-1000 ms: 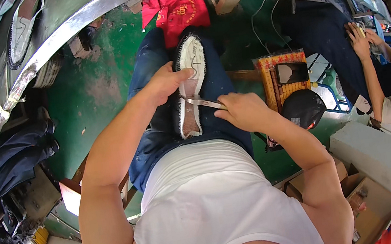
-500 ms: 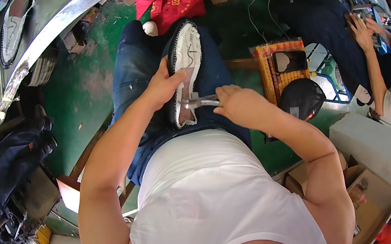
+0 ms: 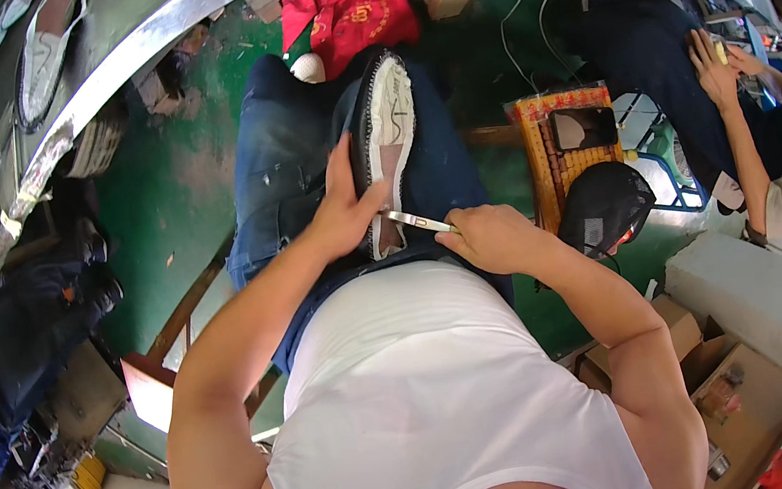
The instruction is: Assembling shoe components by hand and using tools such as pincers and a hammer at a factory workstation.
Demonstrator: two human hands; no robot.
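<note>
A dark shoe upper point(image 3: 386, 109) lies across my lap with its whitish underside facing up and its toe pointing away. Stitching or zigzag edging runs around its rim. My left hand point(image 3: 344, 201) grips the shoe's left side near the heel half, with the thumb over the underside. From the right, my right hand point(image 3: 491, 235) is closed around a slim metal hand tool point(image 3: 420, 222), and the tool's tip meets the shoe beside my left thumb. The exact kind of tool is unclear, since its working end is small and partly hidden.
A metal-edged bench point(image 3: 167, 30) curves along the top left, with another shoe point(image 3: 42, 74) on it. Red cloth point(image 3: 356, 12) lies on the floor ahead. On the right, a beaded stool mat point(image 3: 539, 151) carries a phone point(image 3: 586, 126) and black cap point(image 3: 607, 202). A co-worker's hand point(image 3: 714, 70) shows beyond.
The metal tool has turned and now lies slanted, its tip nearer my left thumb. My left hand has slid slightly toward me along the shoe, and my right hand has moved slightly nearer my body.
</note>
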